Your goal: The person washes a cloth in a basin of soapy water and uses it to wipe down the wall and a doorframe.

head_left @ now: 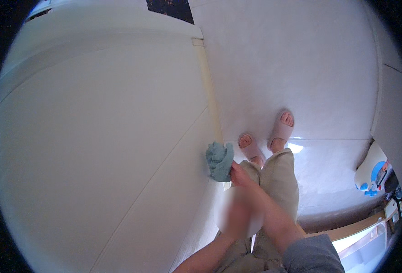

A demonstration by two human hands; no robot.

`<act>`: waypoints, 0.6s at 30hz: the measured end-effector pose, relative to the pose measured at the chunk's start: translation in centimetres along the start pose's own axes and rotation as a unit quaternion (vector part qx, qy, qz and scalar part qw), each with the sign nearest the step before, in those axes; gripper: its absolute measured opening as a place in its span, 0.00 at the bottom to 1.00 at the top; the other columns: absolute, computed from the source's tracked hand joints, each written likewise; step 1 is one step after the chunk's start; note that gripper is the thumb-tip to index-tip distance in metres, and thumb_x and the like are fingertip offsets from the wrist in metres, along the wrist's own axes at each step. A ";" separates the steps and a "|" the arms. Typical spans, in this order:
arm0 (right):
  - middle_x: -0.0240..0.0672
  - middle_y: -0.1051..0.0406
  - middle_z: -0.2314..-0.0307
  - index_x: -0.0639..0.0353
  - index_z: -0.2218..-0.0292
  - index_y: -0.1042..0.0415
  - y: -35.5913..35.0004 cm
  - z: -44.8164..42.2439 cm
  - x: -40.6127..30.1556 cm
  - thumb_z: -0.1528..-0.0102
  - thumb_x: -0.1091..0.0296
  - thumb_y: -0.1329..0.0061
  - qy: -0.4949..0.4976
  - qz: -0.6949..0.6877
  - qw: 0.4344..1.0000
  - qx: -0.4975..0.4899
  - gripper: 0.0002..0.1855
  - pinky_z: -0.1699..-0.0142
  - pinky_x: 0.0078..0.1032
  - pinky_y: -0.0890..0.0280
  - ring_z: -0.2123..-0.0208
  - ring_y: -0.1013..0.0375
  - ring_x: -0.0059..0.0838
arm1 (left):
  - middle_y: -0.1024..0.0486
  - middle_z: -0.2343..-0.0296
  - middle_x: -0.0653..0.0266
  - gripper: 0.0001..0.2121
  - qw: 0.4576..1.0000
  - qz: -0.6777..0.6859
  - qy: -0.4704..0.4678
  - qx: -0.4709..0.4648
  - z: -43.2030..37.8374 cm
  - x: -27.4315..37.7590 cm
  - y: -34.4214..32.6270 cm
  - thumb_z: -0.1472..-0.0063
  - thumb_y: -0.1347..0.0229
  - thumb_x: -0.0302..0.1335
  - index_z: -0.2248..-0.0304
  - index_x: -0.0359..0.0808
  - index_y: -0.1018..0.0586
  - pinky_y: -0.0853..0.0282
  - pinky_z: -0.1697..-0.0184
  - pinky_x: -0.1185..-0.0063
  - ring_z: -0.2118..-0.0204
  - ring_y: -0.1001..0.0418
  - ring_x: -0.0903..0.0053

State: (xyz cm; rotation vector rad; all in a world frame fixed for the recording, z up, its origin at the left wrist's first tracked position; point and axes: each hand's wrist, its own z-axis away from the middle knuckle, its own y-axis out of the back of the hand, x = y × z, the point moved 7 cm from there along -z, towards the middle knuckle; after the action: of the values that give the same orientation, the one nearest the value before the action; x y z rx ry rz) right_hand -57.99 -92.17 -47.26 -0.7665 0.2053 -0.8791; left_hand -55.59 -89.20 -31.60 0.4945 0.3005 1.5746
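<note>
My right hand [238, 174] holds a crumpled blue-green cloth [218, 162], which lies over the lower end of a yellowish strip [209, 85] along the edge of a large white panel [119, 119]. Whether the cloth presses on the panel is hard to tell. A blurred patch covers my left hand [240, 216], near the right forearm and in front of my trousers, so its fingers cannot be made out.
My feet, in pink slippers [250, 145], stand on a pale glossy floor [289, 68] beside the panel. To the right are a white and blue plastic item [369, 170] and a brown edge [347, 227] with clear plastic beside it. A dark rectangle [173, 10] shows at the top.
</note>
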 end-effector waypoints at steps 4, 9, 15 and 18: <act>0.31 0.41 0.49 0.55 0.45 0.47 -1.0 5.2 -3.9 0.40 0.52 0.71 0.033 -0.131 0.990 0.034 0.26 0.42 0.34 0.49 0.48 0.41 0.33 | 0.29 0.71 0.57 0.14 1.000 -0.001 0.023 -0.005 -0.1 1.2 1.8 0.53 0.48 0.37 0.71 0.35 0.25 0.30 0.70 0.68 0.68 0.29 0.62; 0.32 0.41 0.49 0.55 0.45 0.47 -9.2 13.4 -8.7 0.39 0.51 0.72 0.080 -0.117 0.987 0.075 0.26 0.42 0.34 0.51 0.48 0.42 0.34 | 0.29 0.68 0.52 0.14 0.994 0.005 0.028 0.110 -0.7 -3.5 -2.0 0.51 0.49 0.36 0.67 0.35 0.26 0.31 0.66 0.65 0.67 0.29 0.57; 0.33 0.42 0.49 0.54 0.45 0.48 -12.5 22.5 -10.5 0.39 0.51 0.73 0.147 -0.037 0.987 0.049 0.26 0.42 0.34 0.50 0.48 0.41 0.34 | 0.30 0.65 0.51 0.16 0.973 0.097 -0.030 0.207 2.2 -3.9 4.5 0.49 0.49 0.31 0.60 0.35 0.29 0.34 0.61 0.66 0.63 0.30 0.57; 0.33 0.41 0.50 0.53 0.45 0.47 -13.5 26.4 -11.5 0.39 0.50 0.73 0.164 -0.026 0.984 0.057 0.26 0.43 0.33 0.47 0.49 0.40 0.33 | 0.31 0.64 0.54 0.16 0.940 0.121 -0.040 0.317 4.0 -4.1 7.9 0.49 0.49 0.29 0.59 0.35 0.30 0.35 0.58 0.69 0.62 0.31 0.60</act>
State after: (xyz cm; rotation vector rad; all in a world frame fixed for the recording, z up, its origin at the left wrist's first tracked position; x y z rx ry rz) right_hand -61.50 -75.09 -20.69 -0.5192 0.4241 -1.0562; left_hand -60.51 -94.29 -24.84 1.1275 0.7159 1.6744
